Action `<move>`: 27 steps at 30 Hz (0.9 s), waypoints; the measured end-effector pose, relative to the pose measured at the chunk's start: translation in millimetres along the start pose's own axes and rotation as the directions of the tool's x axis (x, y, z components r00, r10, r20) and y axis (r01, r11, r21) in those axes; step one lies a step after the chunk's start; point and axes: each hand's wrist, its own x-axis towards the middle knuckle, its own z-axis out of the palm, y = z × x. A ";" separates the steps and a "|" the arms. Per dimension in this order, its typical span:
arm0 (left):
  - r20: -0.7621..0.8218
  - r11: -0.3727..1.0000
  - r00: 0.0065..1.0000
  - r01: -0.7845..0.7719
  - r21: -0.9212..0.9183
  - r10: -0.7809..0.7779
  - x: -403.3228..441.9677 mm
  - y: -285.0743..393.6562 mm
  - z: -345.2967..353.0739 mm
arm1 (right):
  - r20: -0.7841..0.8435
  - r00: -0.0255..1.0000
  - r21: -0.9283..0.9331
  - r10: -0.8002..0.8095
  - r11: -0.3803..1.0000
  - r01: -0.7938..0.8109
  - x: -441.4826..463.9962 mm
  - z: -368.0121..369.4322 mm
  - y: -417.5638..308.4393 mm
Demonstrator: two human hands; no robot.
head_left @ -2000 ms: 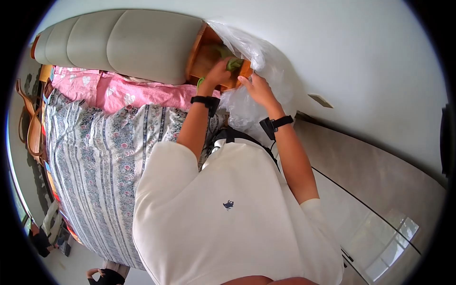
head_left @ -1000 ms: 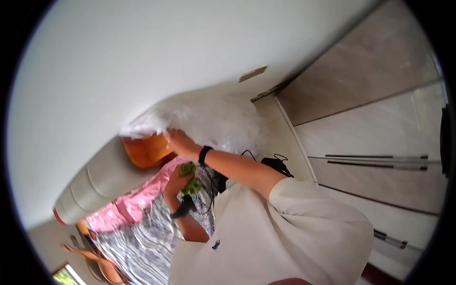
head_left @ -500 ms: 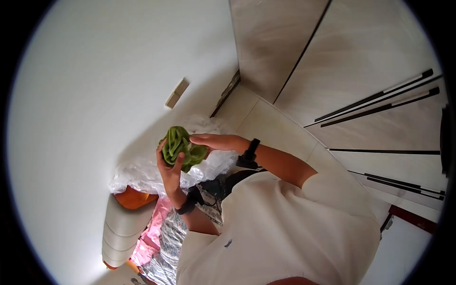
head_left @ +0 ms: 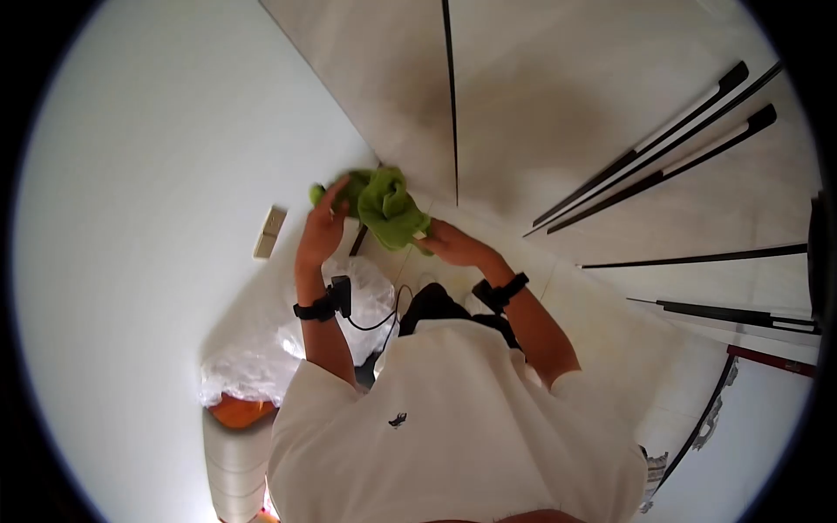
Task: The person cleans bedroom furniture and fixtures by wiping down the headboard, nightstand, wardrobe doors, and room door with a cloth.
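Note:
A soft green cloth (head_left: 386, 212), bunched into loose folds, is held up in front of me between both hands. My left hand (head_left: 321, 234) grips its left part, and a small rounded green end sticks out beyond the fingers. On the right side, my right hand (head_left: 460, 246) holds the lower edge, where a small pale patch shows near the fingertips. Folds hide some of the fingers of both hands. Each wrist wears a black strap with a small device, and a cable runs from the left one.
Clear plastic wrapping (head_left: 261, 357) lies low on the left by a padded bed headboard (head_left: 240, 462) with an orange-brown top. A wall switch (head_left: 270, 232) is on the white wall. Pale wardrobe doors (head_left: 558, 105) with dark handles rise ahead and to the right.
Both hands have carried the green cloth up and forward, away from the plastic and bed toward the wardrobe corner. The cloth is less tightly bundled. My view has turned right.

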 end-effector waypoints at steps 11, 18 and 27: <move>0.038 0.909 0.998 0.064 -0.411 -0.053 154.7 0.1 -58.1 | -0.274 0.885 0.388 0.376 0.885 -0.256 74.6 -65.0 26.6; -0.715 0.871 0.612 -0.491 -0.011 0.337 234.8 59.7 -180.1 | -0.518 0.849 0.201 0.109 0.980 -0.003 224.4 -91.6 -92.0; -0.705 0.755 0.426 -0.610 0.239 0.567 293.0 32.1 -182.8 | -0.698 0.715 0.059 -0.023 0.994 0.090 313.3 -86.4 -122.8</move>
